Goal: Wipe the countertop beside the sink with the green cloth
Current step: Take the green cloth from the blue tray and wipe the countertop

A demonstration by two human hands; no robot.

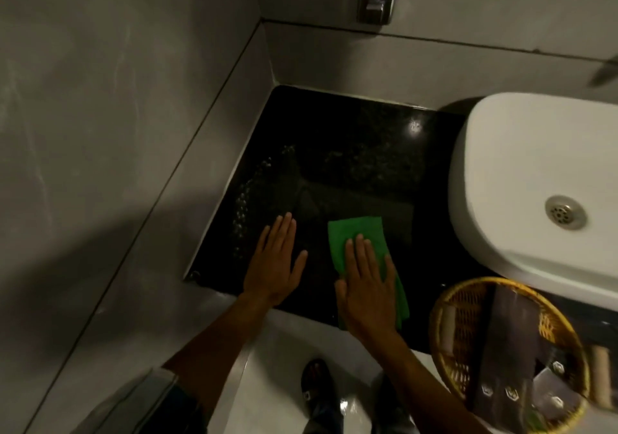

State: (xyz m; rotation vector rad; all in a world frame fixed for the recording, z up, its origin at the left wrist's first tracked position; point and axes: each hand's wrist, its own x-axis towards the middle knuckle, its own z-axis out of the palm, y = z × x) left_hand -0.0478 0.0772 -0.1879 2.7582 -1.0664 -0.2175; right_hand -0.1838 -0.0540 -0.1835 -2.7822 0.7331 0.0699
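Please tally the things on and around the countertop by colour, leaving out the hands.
Green: 1, cloth
White: 1, sink
Black: 1, countertop
Yellow-brown: 1, basket
Silver: 1, drain
Total: 5

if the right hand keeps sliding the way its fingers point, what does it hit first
The right hand lies flat on the green cloth, fingers aimed toward the back wall. Ahead is only bare black countertop, so the wall looks like the first stop. The white sink sits off to the right, probably outside that line.
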